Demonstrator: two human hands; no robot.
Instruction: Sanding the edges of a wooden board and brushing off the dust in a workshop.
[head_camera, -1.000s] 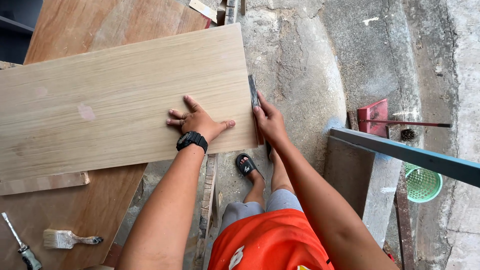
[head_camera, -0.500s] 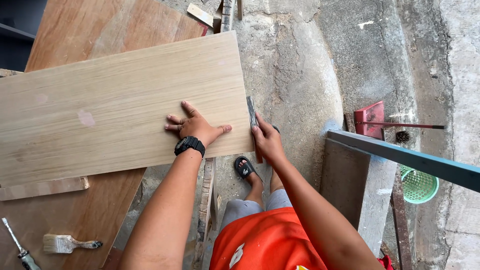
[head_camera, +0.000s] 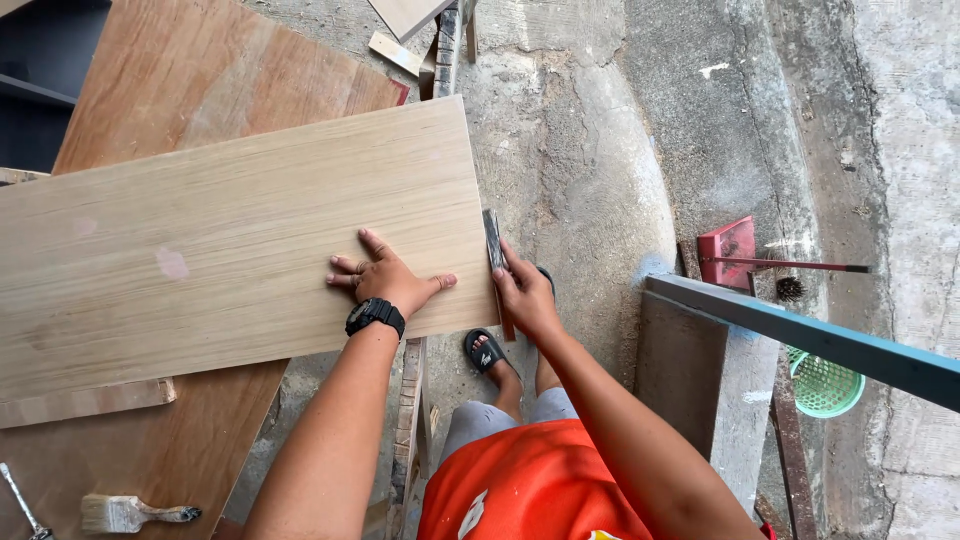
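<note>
A long pale wood-grain board (head_camera: 200, 250) lies across a larger reddish plywood sheet (head_camera: 230, 80). My left hand (head_camera: 385, 280), with a black watch on the wrist, presses flat on the pale board near its right end, fingers spread. My right hand (head_camera: 525, 295) grips a thin dark flat tool (head_camera: 493, 245), held upright against the board's right edge. My orange shirt and my foot in a black sandal (head_camera: 487, 352) show below.
A paintbrush (head_camera: 130, 513) and a metal tool tip (head_camera: 20, 500) lie on the plywood at lower left. Wood offcuts (head_camera: 395, 52) sit at the top. On the concrete floor to the right are a red dustpan (head_camera: 735, 250), a green basket (head_camera: 825, 380) and a blue-grey bar (head_camera: 800, 335).
My right hand and the flat tool have slid down along the board's right edge, toward me. The left hand stays pressed on the board. The camera view shifted slightly.
</note>
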